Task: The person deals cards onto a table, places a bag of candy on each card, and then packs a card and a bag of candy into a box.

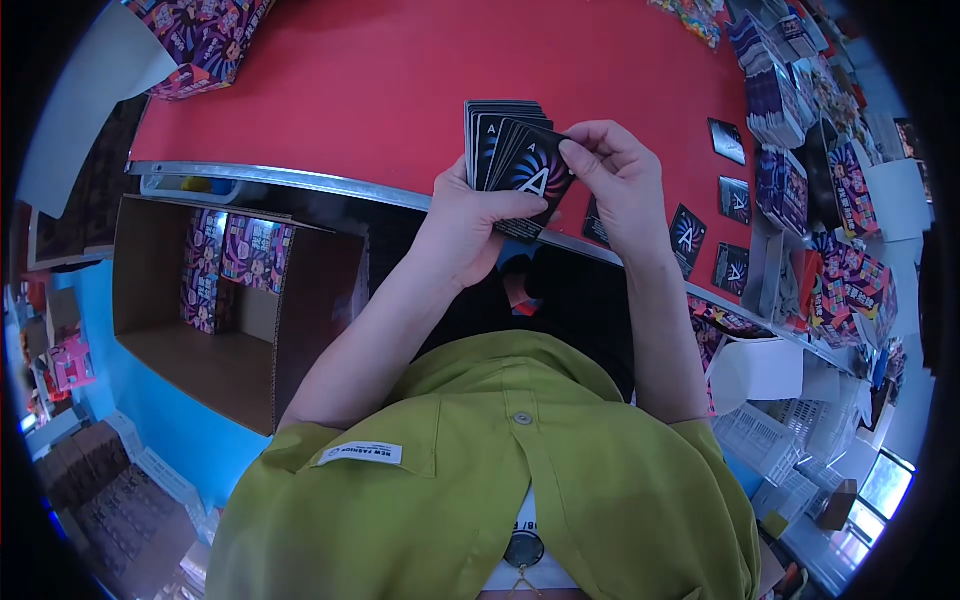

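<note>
A fanned stack of black cards (515, 165) with a large white letter A and colored rays is held above the front edge of the red table (350, 90). My left hand (470, 215) wraps round the stack from below, its thumb lying across the front card. At the stack's upper right corner, my right hand (615, 175) pinches the front card between thumb and fingers. Right of my right hand, several similar cards (688, 238) lie on the table, one partly hidden behind my wrist.
Piles of small printed packs (780, 105) line the table's right side. An open cardboard box (200, 365) with colorful boxes inside stands below the front edge at left. A printed carton (210, 40) sits at the back left. White baskets (765, 440) are at lower right.
</note>
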Tool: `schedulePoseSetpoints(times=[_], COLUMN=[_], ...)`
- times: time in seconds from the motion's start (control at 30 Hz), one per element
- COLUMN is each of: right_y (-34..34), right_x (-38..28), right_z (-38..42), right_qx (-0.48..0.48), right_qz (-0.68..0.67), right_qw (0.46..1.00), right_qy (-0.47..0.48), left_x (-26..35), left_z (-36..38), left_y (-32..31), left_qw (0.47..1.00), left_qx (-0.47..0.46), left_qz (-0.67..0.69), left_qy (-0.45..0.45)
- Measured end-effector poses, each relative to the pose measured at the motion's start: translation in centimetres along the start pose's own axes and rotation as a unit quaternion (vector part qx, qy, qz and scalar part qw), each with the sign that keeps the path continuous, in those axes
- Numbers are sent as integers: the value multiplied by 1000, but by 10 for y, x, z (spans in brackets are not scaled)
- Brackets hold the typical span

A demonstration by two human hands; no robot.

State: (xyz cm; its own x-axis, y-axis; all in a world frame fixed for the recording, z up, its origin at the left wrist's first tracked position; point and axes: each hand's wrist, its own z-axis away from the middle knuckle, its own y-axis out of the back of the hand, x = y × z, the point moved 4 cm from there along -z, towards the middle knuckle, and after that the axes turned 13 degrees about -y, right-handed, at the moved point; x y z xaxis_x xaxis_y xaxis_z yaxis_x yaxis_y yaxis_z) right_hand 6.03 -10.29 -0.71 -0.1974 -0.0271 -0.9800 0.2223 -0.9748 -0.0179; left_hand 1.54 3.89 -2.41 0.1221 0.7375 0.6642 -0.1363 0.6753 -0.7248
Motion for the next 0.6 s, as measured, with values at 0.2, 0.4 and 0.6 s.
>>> schedulePoseSetpoints(times=[0.2, 0.4, 0.6], right_y=[-1, 1, -20], right_x=[-3, 2, -3], right_z=[4, 1, -19], right_qx=[22, -3, -3], right_qz=[-9, -11, 29], right_qw=[1000, 1000, 1000], right_qy=[-9, -7, -6], left_x=[-2, -1, 26], left_z=[1, -1, -16], left_y=[5, 7, 43], left_qw=[999, 999, 982], left_qx=[-1, -7, 101], left_qz=[5, -1, 57], left_qy=[-38, -44, -147])
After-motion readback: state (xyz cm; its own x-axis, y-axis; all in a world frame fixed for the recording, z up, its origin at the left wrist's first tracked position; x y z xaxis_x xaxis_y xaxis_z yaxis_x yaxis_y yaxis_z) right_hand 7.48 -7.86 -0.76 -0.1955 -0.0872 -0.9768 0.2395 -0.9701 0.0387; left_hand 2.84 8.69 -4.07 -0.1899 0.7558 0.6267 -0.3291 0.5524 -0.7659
